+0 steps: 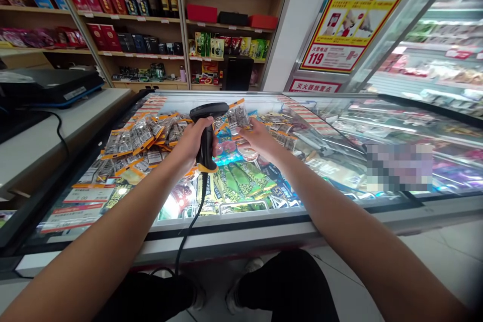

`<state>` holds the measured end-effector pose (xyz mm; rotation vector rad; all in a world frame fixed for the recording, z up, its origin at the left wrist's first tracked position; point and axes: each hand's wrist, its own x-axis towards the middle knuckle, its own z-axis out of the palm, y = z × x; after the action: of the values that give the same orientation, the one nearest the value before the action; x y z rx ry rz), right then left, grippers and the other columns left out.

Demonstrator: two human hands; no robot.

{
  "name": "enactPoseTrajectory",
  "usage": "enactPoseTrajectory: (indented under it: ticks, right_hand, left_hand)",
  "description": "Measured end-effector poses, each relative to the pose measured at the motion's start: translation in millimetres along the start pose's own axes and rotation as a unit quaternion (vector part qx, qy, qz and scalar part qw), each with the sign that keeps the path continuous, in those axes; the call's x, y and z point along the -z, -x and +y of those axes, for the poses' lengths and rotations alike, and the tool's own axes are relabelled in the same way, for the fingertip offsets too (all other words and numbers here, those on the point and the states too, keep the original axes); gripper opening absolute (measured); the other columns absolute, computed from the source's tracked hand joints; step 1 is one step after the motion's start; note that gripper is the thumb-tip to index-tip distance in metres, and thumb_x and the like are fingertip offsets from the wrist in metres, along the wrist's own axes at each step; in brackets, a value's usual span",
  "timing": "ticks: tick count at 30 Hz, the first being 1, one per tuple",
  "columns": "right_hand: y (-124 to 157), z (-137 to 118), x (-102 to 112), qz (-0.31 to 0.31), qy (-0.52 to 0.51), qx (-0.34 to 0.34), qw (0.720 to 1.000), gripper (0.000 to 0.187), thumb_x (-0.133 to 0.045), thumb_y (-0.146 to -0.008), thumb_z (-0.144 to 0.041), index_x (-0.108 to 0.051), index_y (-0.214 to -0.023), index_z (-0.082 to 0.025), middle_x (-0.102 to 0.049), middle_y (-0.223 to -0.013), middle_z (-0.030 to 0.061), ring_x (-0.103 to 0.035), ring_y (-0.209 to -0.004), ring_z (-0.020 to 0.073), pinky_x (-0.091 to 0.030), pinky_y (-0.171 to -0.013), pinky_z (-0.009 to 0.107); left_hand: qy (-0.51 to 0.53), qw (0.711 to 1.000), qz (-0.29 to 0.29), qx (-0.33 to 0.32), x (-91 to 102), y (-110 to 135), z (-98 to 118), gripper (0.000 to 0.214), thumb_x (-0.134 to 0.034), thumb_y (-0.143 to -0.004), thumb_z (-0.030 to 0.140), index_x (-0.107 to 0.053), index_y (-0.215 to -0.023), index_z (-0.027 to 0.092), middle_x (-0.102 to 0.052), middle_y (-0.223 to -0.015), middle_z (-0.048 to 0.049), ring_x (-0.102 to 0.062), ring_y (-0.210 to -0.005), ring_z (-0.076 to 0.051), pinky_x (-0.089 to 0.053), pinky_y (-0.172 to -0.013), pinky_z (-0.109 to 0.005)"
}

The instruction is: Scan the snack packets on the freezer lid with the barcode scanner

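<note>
My left hand is wrapped round the handle of a black barcode scanner with a yellow base, and its cable hangs down over the freezer's front edge. The scanner head points right at a clear ice-cream packet with orange edges, which my right hand holds up by its lower side. Both hands hover over the open chest freezer. Beneath them lie many similar orange-edged packets, green wrapped bars and a round tub.
To the left, a white counter carries a black device and a cable. A sliding glass lid covers the freezer's right half. Wooden shelves with boxes and bottles stand behind. A glass-door cooler is at right.
</note>
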<state>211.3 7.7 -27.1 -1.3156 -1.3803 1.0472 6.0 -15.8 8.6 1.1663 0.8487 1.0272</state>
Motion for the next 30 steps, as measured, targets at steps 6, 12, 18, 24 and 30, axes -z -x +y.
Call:
enactPoseTrajectory:
  ticks: [6, 12, 18, 24, 30]
  right_hand:
    - [2.6, -3.7, 0.1, -0.011, 0.035, -0.007, 0.999, 0.052, -0.064, -0.093, -0.033, -0.042, -0.139, -0.022, -0.064, -0.129, 0.0145, -0.075, -0.097, 0.0267, -0.066, -0.077, 0.043]
    - [-0.7, -1.8, 8.7, 0.038, 0.153, -0.003, 0.987, 0.056, -0.061, -0.094, -0.039, -0.04, -0.142, -0.02, -0.07, -0.113, 0.0147, -0.074, -0.086, 0.0281, -0.062, -0.072, 0.043]
    - [3.3, -1.0, 19.5, 0.137, 0.498, 0.093, 0.851, 0.049, -0.065, -0.089, -0.044, -0.057, -0.127, -0.014, -0.065, -0.113, 0.0187, -0.06, -0.115, 0.0392, -0.047, -0.096, 0.054]
    - [10.2, -0.7, -1.4, 0.159, 0.59, 0.179, 0.771, 0.057, -0.066, -0.088, -0.052, -0.058, -0.134, -0.019, -0.042, -0.144, 0.0223, -0.034, -0.135, 0.0453, -0.035, -0.105, 0.059]
    - [-1.6, 25.9, -8.0, -0.002, 0.605, 0.192, 0.773, 0.048, -0.048, -0.099, -0.046, -0.056, -0.142, -0.028, -0.049, -0.147, 0.0133, -0.04, -0.136, 0.0392, -0.034, -0.109, 0.056]
  left_hand:
    - [0.004, 1.0, 0.003, 0.016, 6.2, -3.1, 5.6, 0.027, -0.057, -0.08, 0.047, -0.049, -0.076, 0.022, -0.056, -0.052, 0.0012, -0.052, -0.037, -0.014, -0.039, -0.035, -0.024]
    - [0.002, 1.0, -0.014, 0.02, 8.9, -4.3, 4.7, 0.03, -0.057, -0.081, 0.048, -0.052, -0.071, 0.02, -0.057, -0.053, -0.0006, -0.053, -0.038, -0.014, -0.042, -0.037, -0.025]
    - [-0.01, 1.0, -0.007, 0.017, 8.8, -3.7, 4.0, 0.03, -0.055, -0.083, 0.046, -0.055, -0.07, 0.019, -0.057, -0.055, -0.0017, -0.053, -0.039, -0.014, -0.042, -0.038, -0.026]
    - [-0.022, 1.0, -0.013, 0.008, 9.2, -5.0, 0.7, 0.029, -0.056, -0.082, 0.047, -0.053, -0.072, 0.02, -0.056, -0.055, -0.0011, -0.053, -0.039, -0.015, -0.04, -0.036, -0.025]
    - [-0.025, 0.999, -0.001, 0.022, 8.9, -2.2, 3.8, 0.028, -0.058, -0.08, 0.048, -0.053, -0.074, 0.021, -0.057, -0.056, -0.0012, -0.054, -0.039, -0.015, -0.041, -0.037, -0.026]
